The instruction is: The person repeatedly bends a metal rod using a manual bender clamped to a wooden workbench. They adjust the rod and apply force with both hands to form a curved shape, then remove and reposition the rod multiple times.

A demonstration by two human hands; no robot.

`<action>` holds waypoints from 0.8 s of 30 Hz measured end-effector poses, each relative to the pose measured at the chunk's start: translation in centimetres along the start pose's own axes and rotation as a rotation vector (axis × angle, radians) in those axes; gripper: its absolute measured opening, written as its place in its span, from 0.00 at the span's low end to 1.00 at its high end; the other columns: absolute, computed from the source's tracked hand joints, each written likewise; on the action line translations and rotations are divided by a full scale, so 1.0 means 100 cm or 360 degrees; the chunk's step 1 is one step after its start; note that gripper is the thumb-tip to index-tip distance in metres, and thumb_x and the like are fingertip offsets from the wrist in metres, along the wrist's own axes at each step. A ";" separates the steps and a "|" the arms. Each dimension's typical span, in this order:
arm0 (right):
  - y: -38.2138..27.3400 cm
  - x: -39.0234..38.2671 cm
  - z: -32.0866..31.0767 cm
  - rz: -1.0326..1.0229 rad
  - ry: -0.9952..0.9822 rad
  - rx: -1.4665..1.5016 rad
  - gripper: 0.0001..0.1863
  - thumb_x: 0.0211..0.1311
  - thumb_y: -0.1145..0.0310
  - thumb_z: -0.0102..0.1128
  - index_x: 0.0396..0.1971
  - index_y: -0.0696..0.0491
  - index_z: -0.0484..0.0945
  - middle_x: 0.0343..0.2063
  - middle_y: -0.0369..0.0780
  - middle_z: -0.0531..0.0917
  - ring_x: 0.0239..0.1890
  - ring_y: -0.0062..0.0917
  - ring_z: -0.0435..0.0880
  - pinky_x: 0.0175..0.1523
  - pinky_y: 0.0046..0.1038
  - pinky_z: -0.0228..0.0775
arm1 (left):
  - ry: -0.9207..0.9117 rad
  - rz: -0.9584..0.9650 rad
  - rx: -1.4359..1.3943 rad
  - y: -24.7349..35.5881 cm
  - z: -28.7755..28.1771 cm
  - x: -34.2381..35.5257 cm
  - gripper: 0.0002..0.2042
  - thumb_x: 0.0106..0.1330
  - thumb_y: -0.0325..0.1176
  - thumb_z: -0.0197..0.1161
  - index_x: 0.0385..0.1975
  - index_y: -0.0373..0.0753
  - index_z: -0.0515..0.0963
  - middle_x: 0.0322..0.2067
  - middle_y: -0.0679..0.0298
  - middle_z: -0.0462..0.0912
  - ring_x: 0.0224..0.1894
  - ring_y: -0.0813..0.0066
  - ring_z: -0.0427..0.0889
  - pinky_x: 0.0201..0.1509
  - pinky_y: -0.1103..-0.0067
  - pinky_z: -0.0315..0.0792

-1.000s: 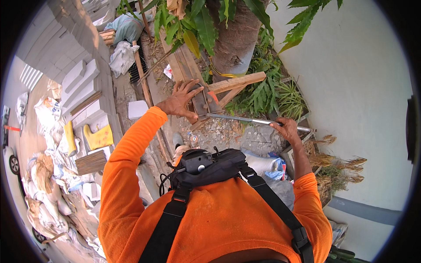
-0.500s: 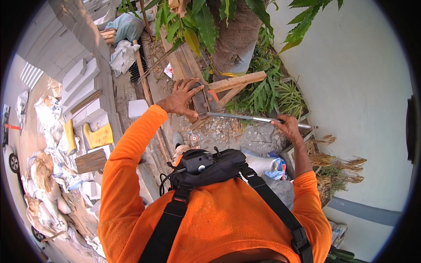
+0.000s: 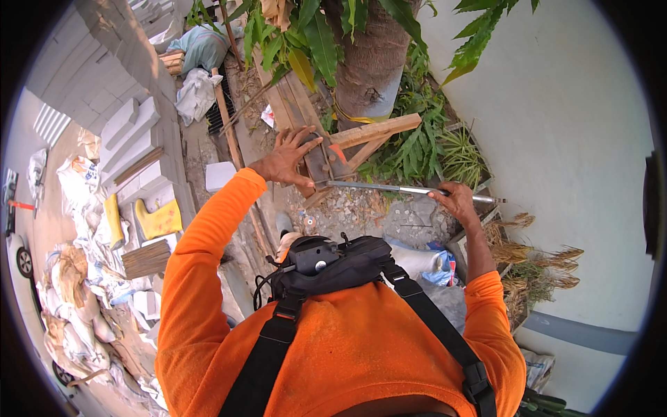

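A wooden plank bench (image 3: 300,104) runs away from me, with a dark metal plate (image 3: 317,164) and small pegs at its near end. My left hand (image 3: 283,158) lies over that end, its fingers and thumb spread around the plate's left side. A thin dark bent rod seems to lie under the fingertips; its full shape is hidden. In my right hand (image 3: 455,201) is a long metal bar (image 3: 375,185), gripped near its right end. The bar reaches left, nearly level, until its tip meets the plate beside my left thumb.
A tree trunk (image 3: 368,76) and a timber brace (image 3: 379,131) stand beyond the bench. A pale wall (image 3: 556,139) closes off the right. To the left are grey blocks (image 3: 128,139), yellow boots (image 3: 158,219) and white sacks (image 3: 76,187). Rubble (image 3: 410,219) covers the ground below the bar.
Both hands and the metal bar stay in almost the same place. The view has shifted very slightly.
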State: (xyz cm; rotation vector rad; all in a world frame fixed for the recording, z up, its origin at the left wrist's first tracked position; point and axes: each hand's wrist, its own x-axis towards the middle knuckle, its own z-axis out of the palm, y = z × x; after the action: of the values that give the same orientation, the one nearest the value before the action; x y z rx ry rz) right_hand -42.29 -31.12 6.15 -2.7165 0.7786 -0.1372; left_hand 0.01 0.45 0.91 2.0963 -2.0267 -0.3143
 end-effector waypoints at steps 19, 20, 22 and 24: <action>-0.003 -0.036 0.047 0.0374 0.0219 0.0098 0.35 0.48 0.30 0.70 0.28 0.53 0.86 0.20 0.41 0.84 0.26 0.39 0.82 0.52 0.43 0.71 | 0.0038 0.0101 0.0041 -0.008 0.004 0.003 0.66 0.45 0.83 0.63 0.80 0.47 0.49 0.78 0.48 0.45 0.79 0.39 0.42 0.78 0.39 0.34; -0.005 -0.039 0.052 0.0416 0.0246 0.0197 0.35 0.49 0.30 0.69 0.27 0.53 0.86 0.20 0.41 0.83 0.27 0.40 0.81 0.58 0.44 0.66 | 0.0026 0.0093 0.0058 -0.008 0.005 0.003 0.66 0.44 0.84 0.63 0.80 0.47 0.49 0.77 0.47 0.45 0.79 0.40 0.42 0.78 0.38 0.34; -0.008 -0.046 0.058 0.0443 0.0277 0.0212 0.35 0.49 0.30 0.69 0.28 0.53 0.86 0.20 0.41 0.84 0.27 0.40 0.82 0.58 0.43 0.65 | 0.0002 0.0079 0.0096 -0.010 0.006 0.004 0.67 0.42 0.85 0.63 0.80 0.46 0.50 0.77 0.47 0.46 0.80 0.41 0.42 0.78 0.38 0.34; -0.017 -0.054 0.059 0.0472 0.0282 0.0176 0.35 0.50 0.31 0.70 0.27 0.54 0.86 0.21 0.41 0.84 0.28 0.40 0.82 0.54 0.43 0.66 | -0.0012 0.0109 0.0091 -0.011 0.003 0.003 0.68 0.42 0.83 0.66 0.80 0.45 0.50 0.77 0.47 0.46 0.80 0.42 0.42 0.78 0.38 0.34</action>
State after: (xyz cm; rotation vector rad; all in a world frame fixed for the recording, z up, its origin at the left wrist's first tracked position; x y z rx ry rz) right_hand -45.04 -25.32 1.09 -2.4753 1.1770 -0.3454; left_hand 0.97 0.14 0.25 2.0554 -2.1311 -0.2560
